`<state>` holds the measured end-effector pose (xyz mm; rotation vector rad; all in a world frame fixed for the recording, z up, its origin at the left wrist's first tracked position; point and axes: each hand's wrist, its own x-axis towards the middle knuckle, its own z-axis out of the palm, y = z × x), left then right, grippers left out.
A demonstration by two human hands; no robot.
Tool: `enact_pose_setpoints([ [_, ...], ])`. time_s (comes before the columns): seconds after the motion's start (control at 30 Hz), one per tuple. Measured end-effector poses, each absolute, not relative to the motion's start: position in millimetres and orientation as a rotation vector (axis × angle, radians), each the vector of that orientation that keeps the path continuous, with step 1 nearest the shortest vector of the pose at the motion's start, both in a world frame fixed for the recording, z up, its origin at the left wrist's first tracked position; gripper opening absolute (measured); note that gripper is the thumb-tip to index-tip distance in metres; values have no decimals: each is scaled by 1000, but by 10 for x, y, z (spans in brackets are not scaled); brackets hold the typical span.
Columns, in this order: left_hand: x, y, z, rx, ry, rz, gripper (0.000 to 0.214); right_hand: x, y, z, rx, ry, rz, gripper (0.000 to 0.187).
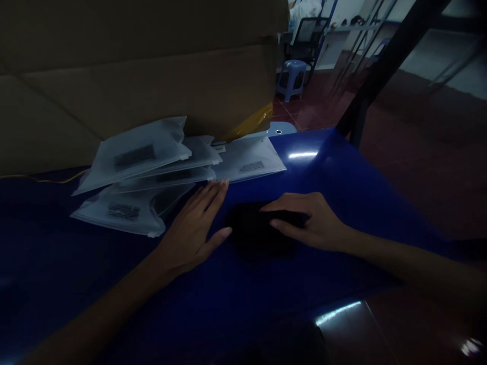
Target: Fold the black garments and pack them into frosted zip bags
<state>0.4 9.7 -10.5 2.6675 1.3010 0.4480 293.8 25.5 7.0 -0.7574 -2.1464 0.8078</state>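
A soft-looking black item (262,230) lies flat on the blue tabletop (236,304); it is too dark to make out its kind. My right hand (314,220) has thumb and forefinger closed on its right side. To the left of it, my left hand (198,223) lies with its fingers stretched out and thumb apart, holding nothing. The left fingertips come close to the near edge of a pile of frosted zip bags (148,147) with dark printed labels. Another frosted bag (247,159) lies just beyond the fingers.
Behind the bags stands a large cardboard box (171,81) with yellow tape (253,121) at its lower corner. A dark slanted post (384,76) rises at the table's far right corner. Beyond are a blue stool (292,78), an office chair (310,35) and a person's white sleeve (306,9).
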Motion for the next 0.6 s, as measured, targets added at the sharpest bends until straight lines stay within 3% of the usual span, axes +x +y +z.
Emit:
enact_pose_setpoints([
  [0.13, 93, 9, -91, 2735, 1218, 498, 98, 2963, 320, 105, -954, -1828, 1210, 21],
  [0.33, 145, -60, -58, 2743, 1230, 455, 97, 3004, 424, 47, -1169, -1413, 1406, 28],
  [0.47, 109, -39, -28, 2695, 1290, 449, 89, 3098, 565, -24, -1312, -1559, 1175, 26],
  [0.6, 102, 4, -46, 2666, 1388, 581, 74, 3144, 615, -54, -1316, -1972, 560, 29],
])
